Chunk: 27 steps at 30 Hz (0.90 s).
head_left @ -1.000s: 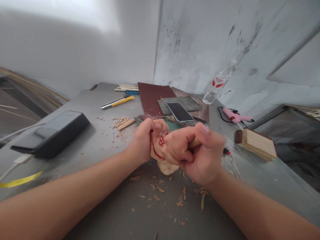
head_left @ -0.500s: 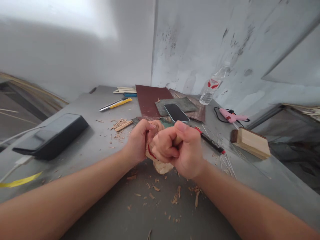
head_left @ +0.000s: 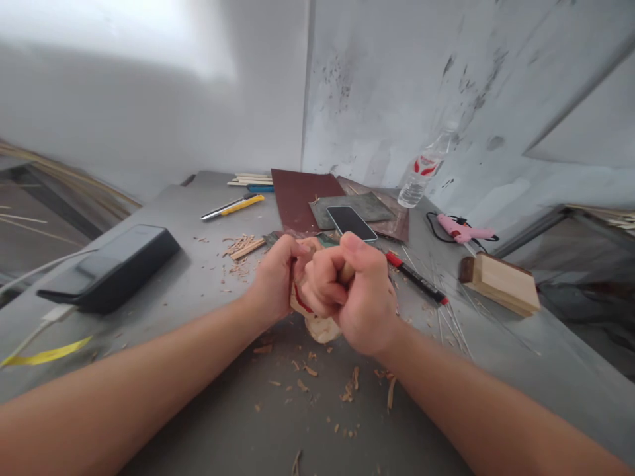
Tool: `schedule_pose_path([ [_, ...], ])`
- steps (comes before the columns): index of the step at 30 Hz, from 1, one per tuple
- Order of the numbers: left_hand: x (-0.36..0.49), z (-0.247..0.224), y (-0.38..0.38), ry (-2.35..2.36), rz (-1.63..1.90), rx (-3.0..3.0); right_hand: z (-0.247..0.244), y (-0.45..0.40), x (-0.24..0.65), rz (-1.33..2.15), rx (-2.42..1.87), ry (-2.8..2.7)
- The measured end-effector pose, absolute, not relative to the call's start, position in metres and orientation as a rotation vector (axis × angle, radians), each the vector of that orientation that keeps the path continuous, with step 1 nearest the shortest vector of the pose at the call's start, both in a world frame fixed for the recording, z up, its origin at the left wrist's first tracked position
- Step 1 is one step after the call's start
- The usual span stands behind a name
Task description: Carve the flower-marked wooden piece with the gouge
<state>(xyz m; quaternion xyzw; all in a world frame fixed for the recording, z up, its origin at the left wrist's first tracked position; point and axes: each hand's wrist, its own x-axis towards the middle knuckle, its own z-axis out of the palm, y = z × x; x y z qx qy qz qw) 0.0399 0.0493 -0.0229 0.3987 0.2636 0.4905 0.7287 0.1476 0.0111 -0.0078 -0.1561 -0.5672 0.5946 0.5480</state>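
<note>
My left hand (head_left: 278,277) is closed around a pale carved wooden piece (head_left: 322,328) that has a red mark on it. Most of the piece is hidden by my fingers; its rounded lower end shows beneath them. My right hand (head_left: 364,291) makes a fist against the piece, wrapped round a tool with a light wooden handle (head_left: 346,272). Only a bit of that handle shows, and the tool's working end is hidden between my hands. Wood shavings (head_left: 347,390) lie on the grey table (head_left: 213,410) below.
Behind my hands lie a phone (head_left: 351,223), sandpaper sheets (head_left: 305,195) and a yellow cutter (head_left: 233,207). To the right are a red-black marker (head_left: 417,277), thin rods, a wooden block (head_left: 501,283), a pink glue gun (head_left: 464,230) and a bottle (head_left: 421,172). A black device (head_left: 112,268) stands left.
My right hand has shifted slightly left and tilted, showing more of the handle end. My left hand keeps its hold. The view has moved a little.
</note>
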Motion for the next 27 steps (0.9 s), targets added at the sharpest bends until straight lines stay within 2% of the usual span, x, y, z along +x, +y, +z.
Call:
schedule_pose_path([
  [7, 0.041, -0.020, 0.047, 0.489, 1.196, 0.990, 0.000, 0.020, 0.158, 1.454, -0.243, -1.684],
  [16, 0.043, -0.025, 0.050, 0.499, 1.155, 0.884, -0.019, 0.003, 0.147, 1.323, -0.479, -1.505],
  [27, 0.042, -0.019, 0.054, 0.503, 1.200, 0.924, -0.003, -0.008, 0.168, 1.428, -0.382, -1.547],
])
